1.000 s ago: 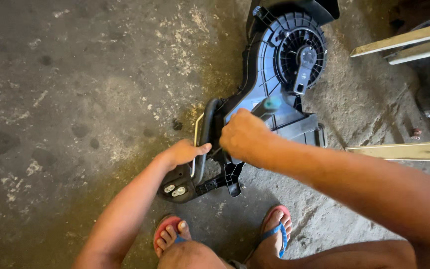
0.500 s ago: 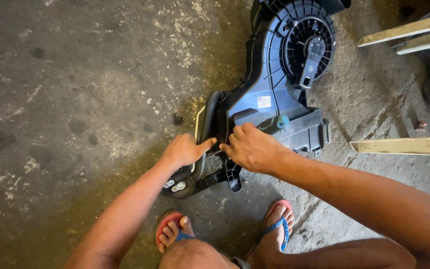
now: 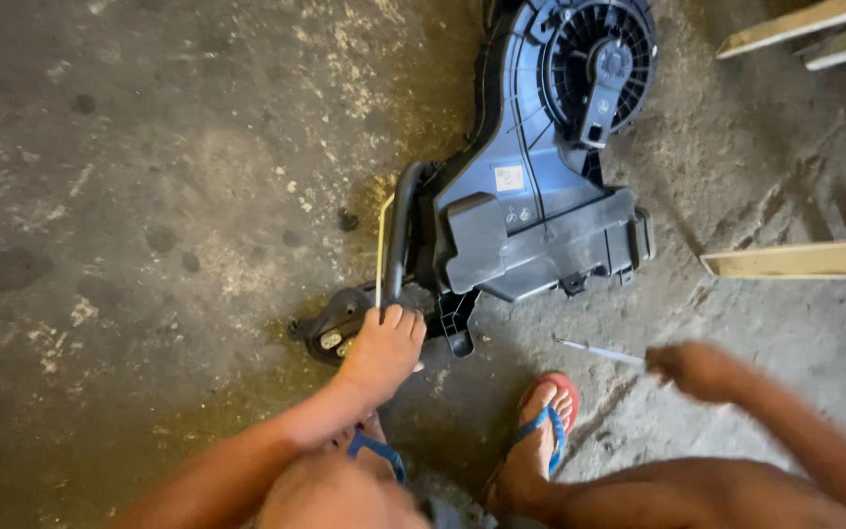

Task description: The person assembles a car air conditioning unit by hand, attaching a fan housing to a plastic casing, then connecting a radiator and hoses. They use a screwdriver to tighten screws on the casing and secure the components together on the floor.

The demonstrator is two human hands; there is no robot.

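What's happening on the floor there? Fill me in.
A person squats on a concrete floor over a blue-black plastic blower housing with a round fan at its far end. The left hand rests on the near end of the housing, fingers on the black curved edge. The right hand, blurred, is off to the side holding a thin tool, away from the housing. Wooden planks lie to the right.

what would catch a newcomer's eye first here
A large blue-black blower housing with a round fan cage at the top lies on the stained concrete floor. The left hand rests on its lower edge, while the blurred right hand holds a thin tool off to the right.
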